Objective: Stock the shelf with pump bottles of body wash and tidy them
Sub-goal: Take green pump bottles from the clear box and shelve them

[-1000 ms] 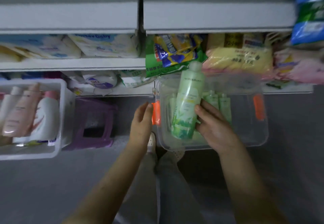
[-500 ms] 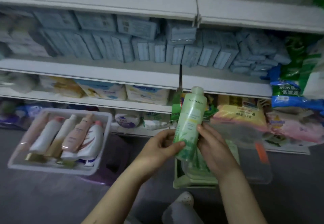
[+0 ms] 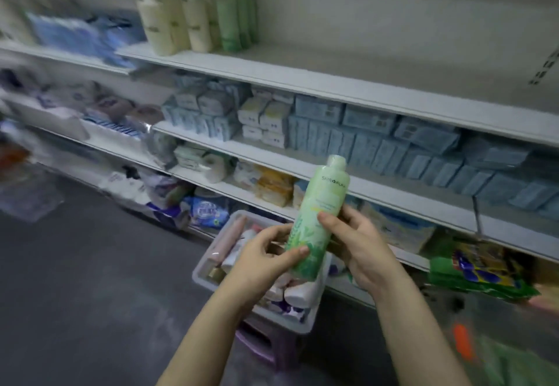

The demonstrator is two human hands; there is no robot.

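From my end, I see the green bottle (image 3: 320, 213) held in both hands in front of the shelving, at the centre of the view. It leans slightly, with its cap up and to the right and its base down towards the left. The left hand (image 3: 266, 260) grips the lower part. Its thumb lies flat across the leafy print near the base and its fingers curl round the bottle's left side. The right hand (image 3: 360, 249) holds it a little higher, with the thumb pressed across the middle of the label and the fingers wrapped behind the right side. The base sits between the two palms, and the upper half with the cap stands clear above both hands.

The bottle is well apart from the top shelf (image 3: 332, 74). At the left of that shelf, cream bottles (image 3: 160, 22) stand upright in a tight group with green bottles (image 3: 233, 19) just beside them. The frontmost cream one seems to carry a pump head, though blur makes that hard to confirm. The shelf to their right is bare.

Blue packs (image 3: 378, 140) fill the shelf below. Behind my hands, a white bin (image 3: 208, 276) holds bottles lying down and rests on a purple stool (image 3: 266, 346). A green bag (image 3: 472, 273) lies low at the right.
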